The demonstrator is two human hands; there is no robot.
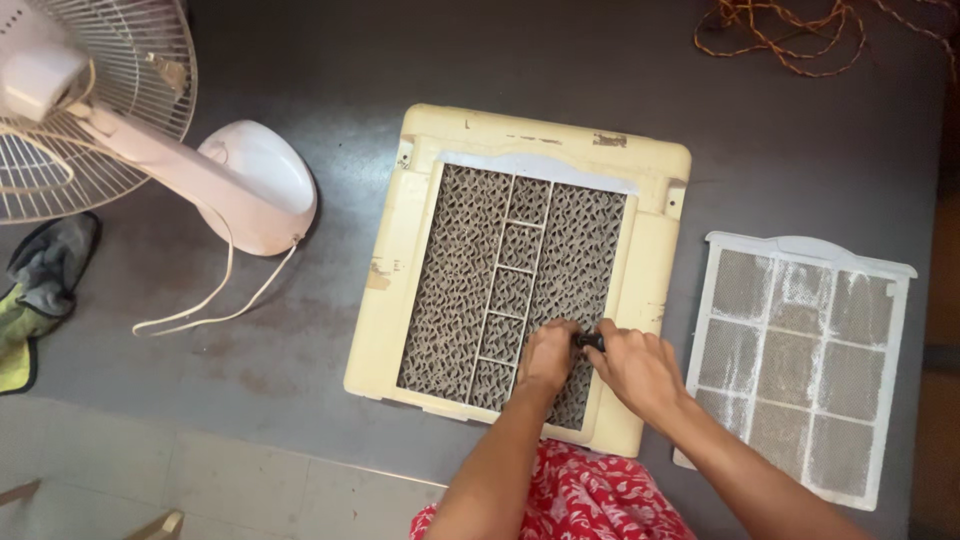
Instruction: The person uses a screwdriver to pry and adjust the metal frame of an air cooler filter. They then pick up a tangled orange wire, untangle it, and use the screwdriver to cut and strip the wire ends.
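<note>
A yellowed plastic cooler panel [420, 200] lies flat on the dark floor, holding a grey-brown honeycomb pad [465, 260] behind a thin white grid. My left hand [548, 355] rests with curled fingers on the pad's lower right part. My right hand [635, 368] is beside it, closed around a small black tool handle [590, 341] whose tip points toward the left hand. Both hands meet near the panel's lower right corner.
A dusty white mesh filter frame [800, 365] lies to the right of the panel. A white table fan [120, 110] with its cord lies at the upper left, a grey and yellow cloth [35, 290] left, orange rope [790, 30] top right.
</note>
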